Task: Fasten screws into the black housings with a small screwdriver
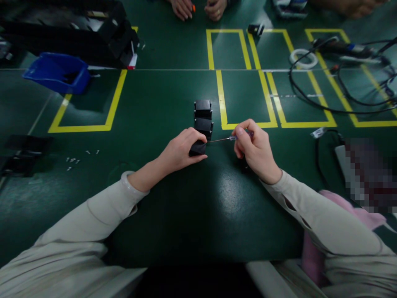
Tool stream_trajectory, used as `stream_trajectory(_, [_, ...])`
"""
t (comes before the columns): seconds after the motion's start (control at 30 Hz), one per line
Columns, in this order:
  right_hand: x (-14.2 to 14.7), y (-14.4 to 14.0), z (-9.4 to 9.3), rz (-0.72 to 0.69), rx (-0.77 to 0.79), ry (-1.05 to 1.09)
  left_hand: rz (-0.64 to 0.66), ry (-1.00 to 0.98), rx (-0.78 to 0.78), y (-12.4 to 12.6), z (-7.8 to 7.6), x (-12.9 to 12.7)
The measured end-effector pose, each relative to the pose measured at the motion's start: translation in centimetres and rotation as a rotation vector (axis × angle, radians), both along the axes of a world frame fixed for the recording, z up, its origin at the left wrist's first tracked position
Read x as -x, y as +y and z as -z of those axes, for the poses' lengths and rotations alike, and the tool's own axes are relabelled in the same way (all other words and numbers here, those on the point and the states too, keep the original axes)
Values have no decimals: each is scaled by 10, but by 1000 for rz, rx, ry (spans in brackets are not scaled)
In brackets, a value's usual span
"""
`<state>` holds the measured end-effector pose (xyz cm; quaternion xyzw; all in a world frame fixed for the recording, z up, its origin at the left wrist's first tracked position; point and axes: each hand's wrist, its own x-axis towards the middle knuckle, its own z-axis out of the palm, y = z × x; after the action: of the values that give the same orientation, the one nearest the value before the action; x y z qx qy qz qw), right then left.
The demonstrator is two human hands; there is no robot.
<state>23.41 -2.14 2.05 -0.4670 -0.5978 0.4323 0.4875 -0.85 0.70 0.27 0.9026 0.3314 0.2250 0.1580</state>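
Note:
My left hand (pixel 181 150) is closed around a small black box (pixel 197 148) on the green table. In my right hand (pixel 254 147) is a screwdriver (pixel 232 138) with a clear handle, gripped between thumb and fingers. Its thin shaft points left, and the tip meets the right side of the held box. Just beyond stand two more black boxes (pixel 203 106) in a row, with small screws at their sides. A small dark piece, partly hidden, lies under my right hand. Several loose screws (pixel 72 160) are scattered to the left of my left forearm.
A blue bin (pixel 58 72) and a black rack (pixel 102 35) stand at the back left. Yellow tape (pixel 242 125) marks rectangles on the table. Cables, a white tape ring (pixel 303 58) and a pink cloth (pixel 341 207) lie right. Other people's hands (pixel 215 9) show across the table.

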Motion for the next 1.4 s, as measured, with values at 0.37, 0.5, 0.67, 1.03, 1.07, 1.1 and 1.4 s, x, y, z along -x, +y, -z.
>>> stream_trajectory(0.37, [-1,1,2,11,-19,-9,4,-10,-16,0,1,0])
stream_trajectory(0.5, [0,0,1,19,-27,7,-3,3,-1,0,1,0])
stream_trajectory(0.67, [0,1,1,13,-28,-2,0,4,-6,0,1,0])
stream_trajectory(1.03, [0,2,2,-6,-31,12,-2,0,-20,0,0,0])
stream_trajectory(1.07, [-1,2,2,-5,-32,-1,-2,-1,-21,0,0,0])
stream_trajectory(1.1, [-1,2,2,-5,-35,-10,-1,-4,-23,0,0,-1])
stream_trajectory(1.4, [0,2,1,-6,-26,11,-2,-6,-32,0,0,-1])
